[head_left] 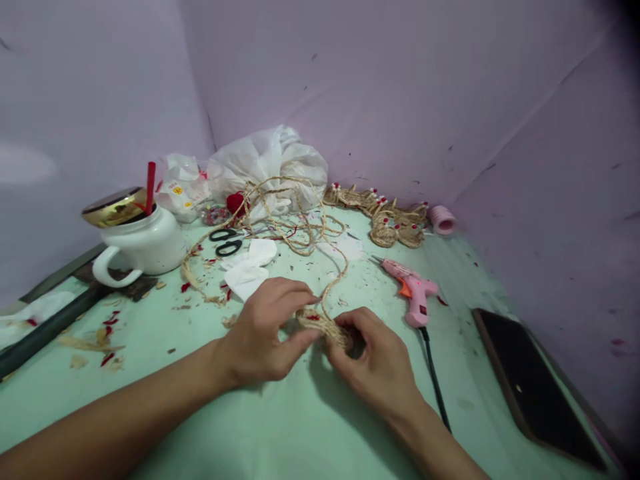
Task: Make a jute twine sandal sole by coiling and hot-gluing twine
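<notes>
A small coiled rope piece (327, 325), with a touch of red at its left end, is held to the left of the pink glue gun (415, 287), between the two hands. Its left end is clasped by the thumb and fingers of the left hand (273, 330); its right end is pinched by the right hand (377, 357), which is placed between the piece and the gun's black cable (434, 380). From the piece, a braided cord (345, 267) is led away and looped loosely, beyond and to the left of the gun. Beneath these loops, farther left of the gun, black-handled scissors (227, 245) and crumpled white paper (253, 263) are laid. Well to the gun's left, a white mug (145, 240) is seen. Beyond the gun, rope shapes (397, 230) dotted with red are lined along the wall, and a pink roll (443, 220) is set beside them. To the gun's right, nearer the wearer, a dark phone (535, 383) is laid flat on the pale green tabletop (280, 433).
</notes>
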The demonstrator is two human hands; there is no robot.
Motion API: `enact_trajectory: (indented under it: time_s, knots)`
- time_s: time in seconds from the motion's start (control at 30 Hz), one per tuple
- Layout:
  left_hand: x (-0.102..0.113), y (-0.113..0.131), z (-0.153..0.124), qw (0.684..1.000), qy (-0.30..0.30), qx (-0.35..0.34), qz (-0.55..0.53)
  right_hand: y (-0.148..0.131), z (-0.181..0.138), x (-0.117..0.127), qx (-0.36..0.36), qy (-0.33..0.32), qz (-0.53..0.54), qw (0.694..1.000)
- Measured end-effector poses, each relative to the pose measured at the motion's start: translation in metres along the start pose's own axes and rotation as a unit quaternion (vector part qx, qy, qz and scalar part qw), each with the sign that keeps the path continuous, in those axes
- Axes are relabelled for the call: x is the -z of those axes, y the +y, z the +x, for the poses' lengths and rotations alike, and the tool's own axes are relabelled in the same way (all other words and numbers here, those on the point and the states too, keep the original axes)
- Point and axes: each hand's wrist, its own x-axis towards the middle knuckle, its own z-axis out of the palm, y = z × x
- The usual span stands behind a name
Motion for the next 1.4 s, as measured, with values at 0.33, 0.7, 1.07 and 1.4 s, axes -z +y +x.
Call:
enact_trajectory:
  time_s: [0.33,0.7,1.07,1.4]
  knots:
    - [-0.022,0.022,0.002,0.784,-0.021,0.460,-0.416,-0.004,-0.001,0.001,-0.067,0.144,0.103,0.982]
    - [-0.026,0.018,0.004,0.759,0.057,0.474,-0.443,-0.009,-0.003,-0.017,-0.150,0.046,0.381,0.911]
    - [-0.025,0.023,0.002,0.760,-0.024,0.448,-0.470,-0.010,0.003,0.000,-0.236,0.007,0.671,0.703]
    - [-0.022,0.016,0.004,0.731,0.029,0.464,-0.500,-0.009,0.001,-0.002,-0.197,-0.030,0.634,0.747]
